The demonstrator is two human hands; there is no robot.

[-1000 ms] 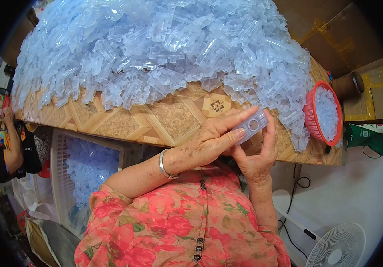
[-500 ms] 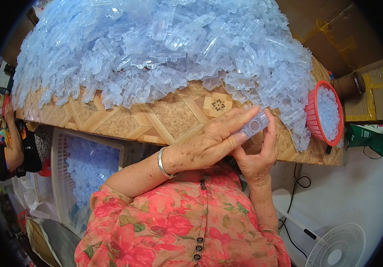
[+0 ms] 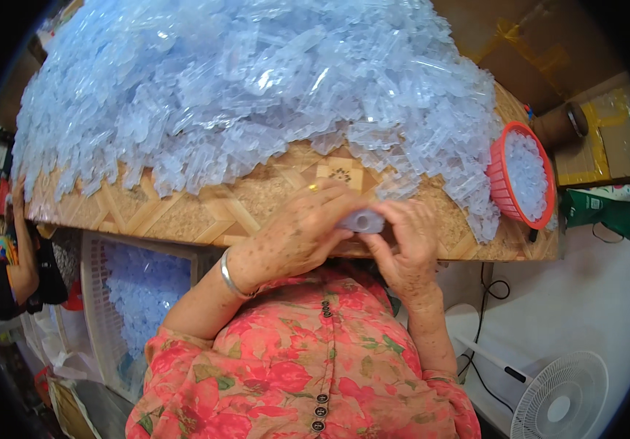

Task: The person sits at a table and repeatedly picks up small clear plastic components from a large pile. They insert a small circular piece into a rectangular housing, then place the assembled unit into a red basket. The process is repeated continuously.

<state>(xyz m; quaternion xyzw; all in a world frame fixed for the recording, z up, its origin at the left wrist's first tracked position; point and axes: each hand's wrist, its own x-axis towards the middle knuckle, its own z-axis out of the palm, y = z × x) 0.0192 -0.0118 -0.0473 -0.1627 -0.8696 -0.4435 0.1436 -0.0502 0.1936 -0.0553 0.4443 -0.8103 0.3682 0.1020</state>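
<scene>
My left hand [image 3: 302,225] and right hand [image 3: 409,238], both closed, pinch one translucent plastic piece [image 3: 362,221] from opposite sides, probably to steady it over the table [image 3: 152,214].

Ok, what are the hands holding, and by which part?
A clear plastic piece: the left hand grips its left end, the right hand its right end.

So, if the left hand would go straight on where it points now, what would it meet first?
Apart from the plastic piece held between the hands, the left hand would probably meet the right hand first; exact depth is unclear here.
</scene>
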